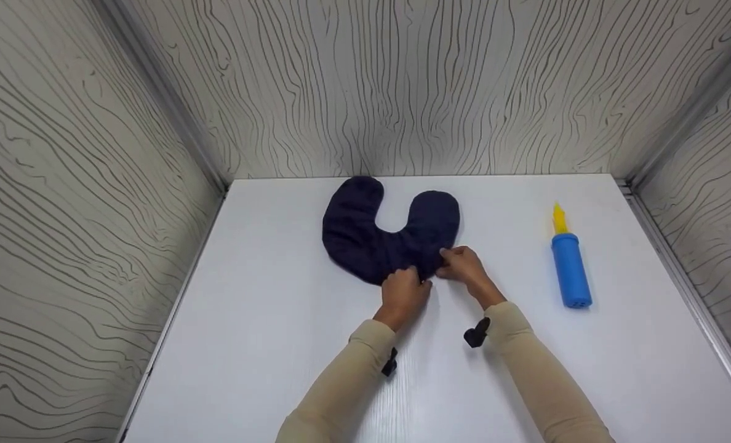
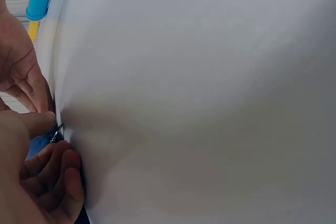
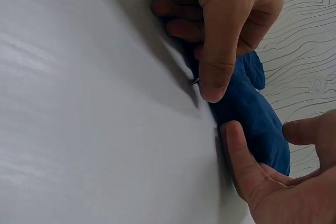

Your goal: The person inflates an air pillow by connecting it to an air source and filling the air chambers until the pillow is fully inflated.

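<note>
A dark blue, U-shaped neck pillow (image 1: 356,237) lies flat on the white table, its curved bottom towards me. At that bottom edge my left hand (image 1: 404,292) pinches a small metal zipper pull (image 2: 55,134), partly hidden by the thumb and curled fingers. Just to the right, my right hand (image 1: 466,266) holds the pillow's lower right edge between thumb and fingers. In the right wrist view the pillow (image 3: 252,114) shows as soft blue fabric between the two hands.
A blue hand pump (image 1: 570,271) with a yellow nozzle (image 1: 559,218) lies on the right side of the white table (image 1: 267,344). Wood-grain patterned panels (image 1: 402,86) stand behind the table and at both sides.
</note>
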Motion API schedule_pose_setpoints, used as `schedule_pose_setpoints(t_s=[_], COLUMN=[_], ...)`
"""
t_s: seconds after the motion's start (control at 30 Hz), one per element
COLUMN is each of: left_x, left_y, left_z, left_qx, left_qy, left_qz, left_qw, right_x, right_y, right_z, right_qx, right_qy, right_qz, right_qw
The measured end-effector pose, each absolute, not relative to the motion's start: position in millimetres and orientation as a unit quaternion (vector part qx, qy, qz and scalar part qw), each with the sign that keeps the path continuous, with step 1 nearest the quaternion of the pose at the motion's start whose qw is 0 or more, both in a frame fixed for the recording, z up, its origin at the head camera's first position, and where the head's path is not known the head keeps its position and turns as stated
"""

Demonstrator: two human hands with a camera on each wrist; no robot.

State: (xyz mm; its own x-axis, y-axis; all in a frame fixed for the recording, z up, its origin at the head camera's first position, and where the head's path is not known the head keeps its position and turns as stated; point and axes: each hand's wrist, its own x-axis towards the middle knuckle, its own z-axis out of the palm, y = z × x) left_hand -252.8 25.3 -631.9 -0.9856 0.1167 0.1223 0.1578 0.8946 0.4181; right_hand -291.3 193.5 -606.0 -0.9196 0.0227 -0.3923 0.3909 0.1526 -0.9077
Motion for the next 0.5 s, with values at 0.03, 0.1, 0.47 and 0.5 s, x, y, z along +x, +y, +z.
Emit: schedule_pose_setpoints(t_s=[0.03, 0.1, 0.47, 0.5], left_x=[-252.7, -252.7, -249.7, -248.8], left_y=[25.6, 26.1, 28.2, 28.6], left_z=[-632.1, -632.4, -634.2, -634.1], left_qx=[-0.072, -0.075, -0.078, -0.077], left_qy=[-0.973, -0.973, -0.973, -0.972], left_qz=[-0.214, -0.21, -0.214, -0.214], left_qw=[0.05, 0.053, 0.047, 0.052], right_x=[-291.2, -290.5, -287.2, -287.4], right_y=[193.4, 193.7, 191.5, 191.0], right_z=[-605.8, -605.1, -603.8, -604.1], right_qx=[0.139, 0.136, 0.134, 0.133], right_qy=[0.745, 0.748, 0.751, 0.75], right_qz=[-0.635, -0.632, -0.63, -0.631], right_qw=[0.147, 0.152, 0.146, 0.145])
